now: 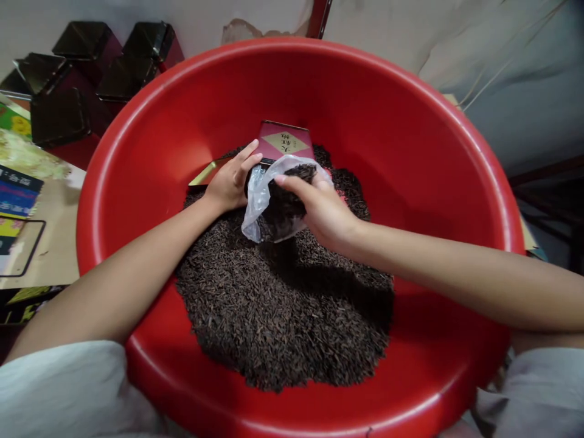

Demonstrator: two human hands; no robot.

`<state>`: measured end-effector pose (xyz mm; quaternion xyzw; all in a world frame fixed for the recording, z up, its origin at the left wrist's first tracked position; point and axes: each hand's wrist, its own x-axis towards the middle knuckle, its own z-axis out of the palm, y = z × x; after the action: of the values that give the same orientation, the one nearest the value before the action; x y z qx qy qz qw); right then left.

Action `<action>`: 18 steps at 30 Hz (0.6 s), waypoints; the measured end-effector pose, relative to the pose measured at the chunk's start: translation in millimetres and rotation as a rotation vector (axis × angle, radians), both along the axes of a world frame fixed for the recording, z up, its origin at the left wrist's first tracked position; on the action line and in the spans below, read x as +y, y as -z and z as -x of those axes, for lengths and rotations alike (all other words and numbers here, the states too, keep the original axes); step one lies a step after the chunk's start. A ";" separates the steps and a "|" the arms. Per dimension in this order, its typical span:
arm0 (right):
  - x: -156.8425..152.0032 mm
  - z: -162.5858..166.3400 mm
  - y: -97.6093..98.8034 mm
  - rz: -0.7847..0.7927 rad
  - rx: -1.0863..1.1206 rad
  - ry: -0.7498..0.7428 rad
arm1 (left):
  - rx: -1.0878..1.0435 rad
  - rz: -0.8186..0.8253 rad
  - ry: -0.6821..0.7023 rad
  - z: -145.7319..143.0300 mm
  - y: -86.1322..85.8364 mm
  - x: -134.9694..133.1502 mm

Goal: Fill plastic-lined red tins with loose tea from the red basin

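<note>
A red tea tin [285, 141] with a gold diamond label lies tilted inside the red basin [424, 201], its mouth toward me. Out of the mouth comes a clear plastic bag [258, 204] with dark tea leaves [286, 213] in it. My left hand [232, 179] is closed around the tin's left side. At the bag's opening, my right hand [322, 204] is closed on the plastic, its thumb across the leaves; its other fingers are partly hidden. Under both hands spreads a heap of loose tea leaves [283, 316]. A gold-edged piece [205, 174] lies behind my left wrist.
Several dark-topped red tins [61, 115] stand left of the basin. Printed cardboard [50, 243] lies on that side too. A pale wall or sheet [374, 30] rises behind, and a dark frame [547, 176] stands at the right.
</note>
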<state>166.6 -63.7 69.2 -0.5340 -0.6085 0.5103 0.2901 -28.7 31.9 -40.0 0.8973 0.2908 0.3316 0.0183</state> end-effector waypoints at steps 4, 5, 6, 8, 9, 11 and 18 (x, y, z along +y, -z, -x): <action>-35.3 -14.6 -4.2 -0.200 -0.194 -0.259 | 0.006 -0.025 0.010 0.5 -3.3 0.4; -46.3 -19.8 -3.4 -0.232 -0.221 -0.387 | 0.008 -0.017 -0.002 -0.2 -4.5 0.1; -56.1 -24.4 -0.9 -0.244 -0.243 -0.522 | 0.004 -0.001 -0.018 -1.2 -6.0 -0.4; -69.2 -29.1 9.7 -0.242 -0.308 -0.747 | -0.016 0.044 -0.046 -3.9 -9.5 -1.6; -71.8 -28.4 17.1 -0.256 -0.353 -0.817 | -0.022 0.068 -0.056 -5.3 -11.3 -2.3; -68.8 -20.7 32.8 -0.320 -0.422 -0.889 | -0.021 0.099 -0.067 -7.8 -14.8 -3.5; -32.0 22.5 52.2 -0.454 -0.476 -1.085 | -0.028 0.143 -0.092 -8.8 -21.0 -3.5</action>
<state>144.1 -95.7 17.0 -0.1734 -0.9335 0.3103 -0.0471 -19.9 28.4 -18.9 0.8747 0.3542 0.3230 0.0711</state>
